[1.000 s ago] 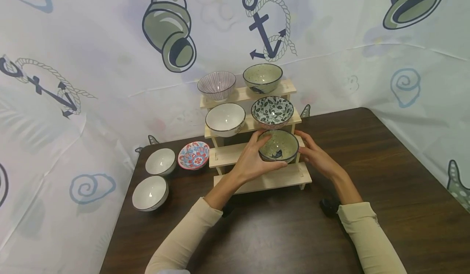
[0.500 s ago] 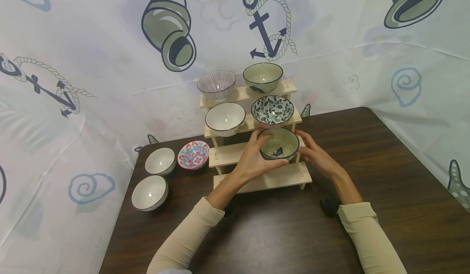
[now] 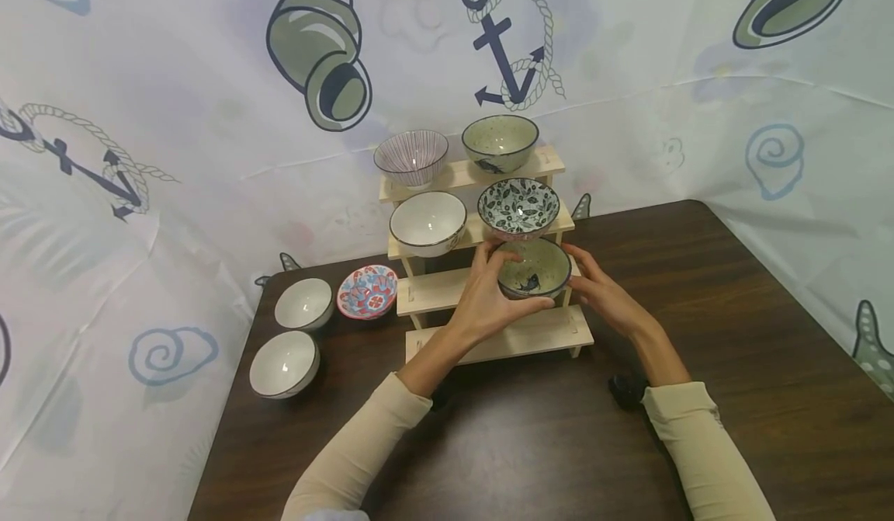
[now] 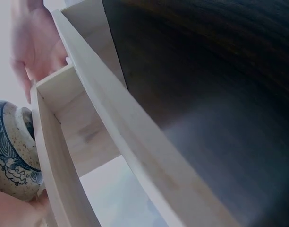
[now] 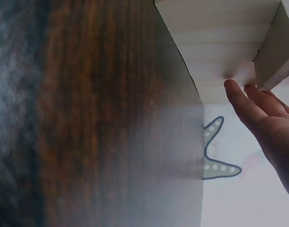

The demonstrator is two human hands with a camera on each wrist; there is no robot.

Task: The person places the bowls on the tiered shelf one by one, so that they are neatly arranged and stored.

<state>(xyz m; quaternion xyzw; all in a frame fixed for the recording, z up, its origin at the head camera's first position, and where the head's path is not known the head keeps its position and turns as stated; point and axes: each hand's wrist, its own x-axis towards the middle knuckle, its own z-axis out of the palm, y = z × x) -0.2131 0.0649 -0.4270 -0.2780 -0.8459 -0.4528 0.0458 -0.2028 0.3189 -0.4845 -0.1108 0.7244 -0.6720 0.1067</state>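
Observation:
A speckled green bowl with a dark blue rim and a small dark motif inside point(image 3: 534, 269) is on the second step from the front of a wooden tiered stand point(image 3: 436, 291). My left hand point(image 3: 485, 300) grips its left side, fingers at the back and thumb along the front; the left wrist view shows the bowl's blue wave pattern point(image 4: 12, 151). Around the stand's right end is my right hand point(image 3: 611, 300), its thumb close to the bowl's right rim. Its fingers reach, fairly straight, to the stand's side in the right wrist view; I cannot tell whether they touch the bowl.
Higher steps carry a striped bowl point(image 3: 412, 158), another green bowl point(image 3: 500, 144), a white bowl point(image 3: 428, 222) and a leaf-patterned bowl point(image 3: 518, 206). Left on the dark table point(image 3: 517, 443) are two white bowls point(image 3: 304, 303) and a red-blue bowl point(image 3: 368, 292). A printed cloth point(image 3: 628, 78) hangs behind.
The green bowl has shifted slightly to the right and back on its step, with my left hand moving along. My right hand has stayed nearly in place. The head view has tilted slightly.

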